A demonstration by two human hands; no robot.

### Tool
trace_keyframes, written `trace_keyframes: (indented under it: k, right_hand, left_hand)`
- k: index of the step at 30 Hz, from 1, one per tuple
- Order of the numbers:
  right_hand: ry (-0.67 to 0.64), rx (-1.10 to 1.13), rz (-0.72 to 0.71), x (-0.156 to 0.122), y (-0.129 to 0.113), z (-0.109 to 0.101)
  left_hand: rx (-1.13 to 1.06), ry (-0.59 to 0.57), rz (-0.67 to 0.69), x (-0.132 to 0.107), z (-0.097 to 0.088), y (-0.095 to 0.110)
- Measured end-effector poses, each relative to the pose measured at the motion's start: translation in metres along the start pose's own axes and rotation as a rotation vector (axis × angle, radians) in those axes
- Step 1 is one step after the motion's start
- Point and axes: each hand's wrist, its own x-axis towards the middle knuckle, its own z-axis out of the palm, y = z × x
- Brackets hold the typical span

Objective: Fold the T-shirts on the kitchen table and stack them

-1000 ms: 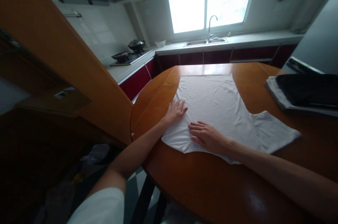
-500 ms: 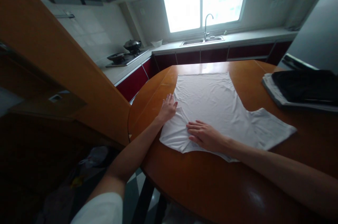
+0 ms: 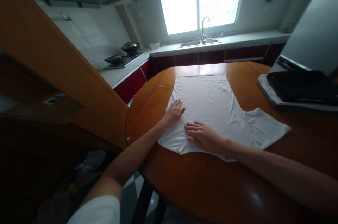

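Note:
A white T-shirt (image 3: 208, 101) lies spread on the wooden table (image 3: 148, 104), its hem toward the window and its neck toward me. One sleeve points out to the right; the left sleeve area is creased and partly covered by my arm. My left hand (image 3: 173, 113) rests flat on the shirt's left side, fingers stretched out. On the cloth near the neck lies my right hand (image 3: 203, 135), palm down with its fingers extended. Neither hand grips the fabric.
Folded dark and light clothes (image 3: 301, 88) are stacked at the table's right. Beyond the table run a counter with a sink (image 3: 199, 43) and a stove with pans (image 3: 129, 47). An orange wooden panel (image 3: 66, 58) stands close on the left.
My left hand has slid from the shirt's left edge inward onto the cloth, to the right and slightly nearer me. My right hand stays in place on the shirt. The view has shifted slightly.

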Motion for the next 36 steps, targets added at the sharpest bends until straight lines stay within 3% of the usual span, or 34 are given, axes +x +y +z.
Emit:
trace_keyframes:
  k: [6, 14, 18, 21, 24, 28, 32, 36]
  right_hand:
    - [0.001, 0.006, 0.004, 0.0, -0.001, -0.001]
    - [0.006, 0.03, -0.004, 0.0, 0.003, 0.001]
    - [0.143, 0.123, 0.058, 0.004, 0.001, -0.013]
    - [0.279, 0.146, 0.161, 0.005, 0.009, -0.039]
    - [0.348, 0.078, 0.316, -0.008, 0.033, -0.076]
    - [0.361, -0.109, 0.752, -0.058, 0.08, -0.126]
    - [0.202, -0.279, 1.117, -0.118, 0.114, -0.161]
    - [0.091, -0.258, 1.322, -0.148, 0.129, -0.174]
  left_hand:
    - [0.032, -0.068, -0.027, 0.001, 0.003, -0.002]
    - [0.011, -0.058, -0.024, 0.003, 0.007, -0.005]
    - [-0.016, -0.004, -0.033, 0.004, 0.008, -0.007]
    - [-0.021, 0.044, -0.022, 0.006, 0.005, -0.007]
    - [-0.04, 0.067, 0.003, 0.008, 0.0, -0.007]
    - [-0.108, 0.111, 0.038, 0.01, -0.003, -0.01]
    - [-0.191, 0.137, 0.077, 0.013, -0.003, -0.012]
    - [-0.245, 0.168, 0.123, 0.015, -0.005, -0.012]
